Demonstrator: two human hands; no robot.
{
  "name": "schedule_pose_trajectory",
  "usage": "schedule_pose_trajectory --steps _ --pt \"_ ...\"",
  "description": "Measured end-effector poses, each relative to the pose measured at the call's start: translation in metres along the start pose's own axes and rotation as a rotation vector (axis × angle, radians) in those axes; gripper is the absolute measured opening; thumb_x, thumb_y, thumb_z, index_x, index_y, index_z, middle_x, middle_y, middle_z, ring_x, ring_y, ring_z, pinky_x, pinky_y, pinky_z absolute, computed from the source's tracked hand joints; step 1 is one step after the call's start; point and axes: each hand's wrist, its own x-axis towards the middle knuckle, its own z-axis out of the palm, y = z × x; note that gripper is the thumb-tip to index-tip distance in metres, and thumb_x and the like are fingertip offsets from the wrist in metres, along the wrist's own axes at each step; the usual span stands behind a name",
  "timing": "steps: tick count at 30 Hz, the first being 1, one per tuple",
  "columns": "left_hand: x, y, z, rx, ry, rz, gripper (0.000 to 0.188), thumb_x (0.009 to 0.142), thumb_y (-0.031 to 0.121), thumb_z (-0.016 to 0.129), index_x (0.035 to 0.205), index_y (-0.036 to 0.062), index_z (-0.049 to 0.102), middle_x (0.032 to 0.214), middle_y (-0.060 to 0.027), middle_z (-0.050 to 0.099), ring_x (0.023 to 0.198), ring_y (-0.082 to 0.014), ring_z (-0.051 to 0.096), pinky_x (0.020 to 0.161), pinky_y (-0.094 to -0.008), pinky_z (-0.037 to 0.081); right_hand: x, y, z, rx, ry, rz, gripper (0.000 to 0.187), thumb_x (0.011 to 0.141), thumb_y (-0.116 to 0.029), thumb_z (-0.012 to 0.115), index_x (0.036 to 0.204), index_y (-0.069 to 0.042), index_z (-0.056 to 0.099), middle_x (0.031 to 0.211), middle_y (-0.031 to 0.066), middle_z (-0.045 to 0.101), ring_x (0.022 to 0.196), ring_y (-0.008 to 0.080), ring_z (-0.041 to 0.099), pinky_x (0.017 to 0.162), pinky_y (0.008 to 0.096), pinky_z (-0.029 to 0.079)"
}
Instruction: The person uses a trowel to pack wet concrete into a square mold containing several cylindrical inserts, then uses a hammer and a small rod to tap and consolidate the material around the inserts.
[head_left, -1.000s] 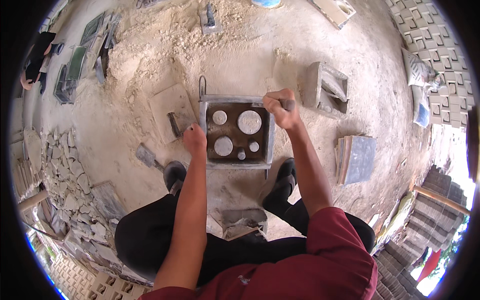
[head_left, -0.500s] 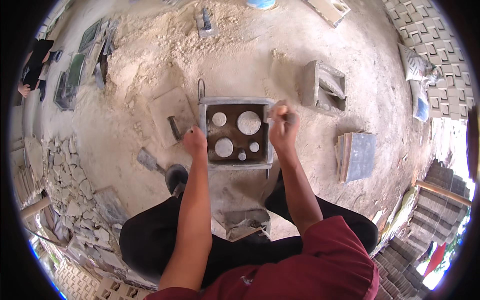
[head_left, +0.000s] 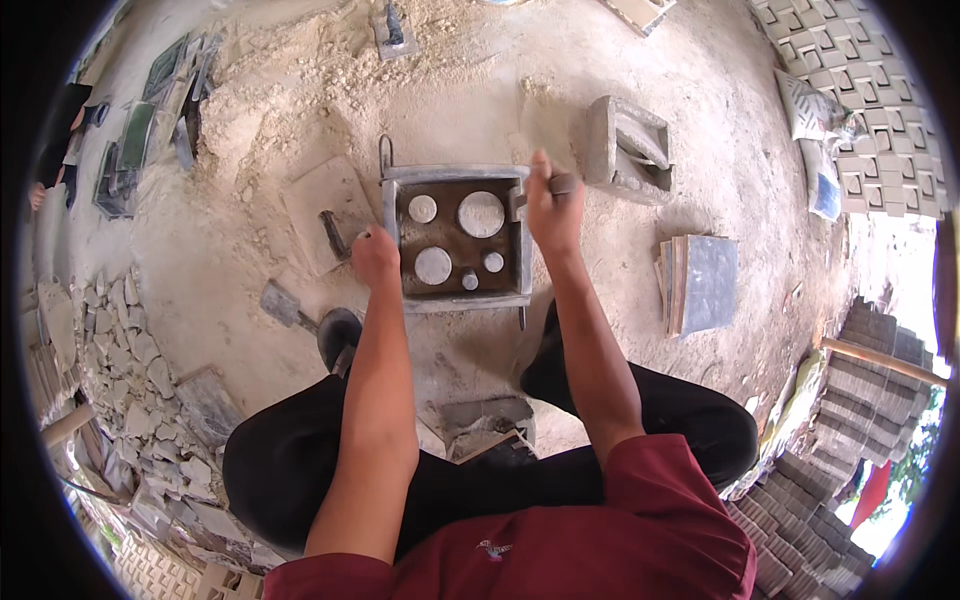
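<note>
Before me on the ground stands a grey rectangular frame (head_left: 455,303). Inside it lies a brown, damp-looking filling (head_left: 450,227) with several pale round discs of different sizes, among them a large disc (head_left: 481,214). My right hand (head_left: 556,222) is closed around a short tool with a dark, round handle end (head_left: 564,183), just beyond the frame's right wall. A small grey piece (head_left: 518,203) shows at that wall; whether it belongs to the tool I cannot tell. My left hand (head_left: 376,257) is closed beside the left wall, its contents hidden.
A flat board with a dark handle (head_left: 334,236) lies left of the frame. A small trowel-like tool (head_left: 283,303) is near my left foot. At right are a hollow grey block (head_left: 628,150) and stacked plates (head_left: 705,285). Rubble (head_left: 125,375) lines the left; a person (head_left: 62,135) is far left.
The whole view has shifted, so the scene sits higher and slightly left. My right hand has moved a little farther forward along the frame's right wall. My left hand keeps its place.
</note>
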Motion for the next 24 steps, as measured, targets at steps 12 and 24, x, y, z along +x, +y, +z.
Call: schedule_pose_trajectory --steps 12,24 --pt "-0.027 0.012 0.001 -0.081 -0.031 0.177 0.060 0.093 0.046 0.033 0.099 -0.0047 0.066 0.098 -0.0282 0.064 0.094 -0.0449 0.060 0.083 -0.0508 0.046 -0.047 0.030 -0.005 -0.042 0.149 -0.075 0.046 0.096 -0.025 0.051 0.058 0.001 0.044 0.048 -0.0003 0.039 0.047 0.0076 0.036 0.042 0.0323 0.030" --pt "-0.029 -0.046 -0.002 -0.087 -0.017 0.212 0.065 0.094 0.049 0.033 0.098 -0.0068 0.066 0.098 -0.0276 0.064 0.096 -0.0457 0.060 0.085 -0.0518 0.046 -0.075 -0.005 -0.013 0.106 0.172 0.089 0.043 0.095 -0.025 0.051 0.062 0.002 0.049 0.048 0.0090 0.042 0.046 0.0151 0.039 0.045 0.0360 0.034"
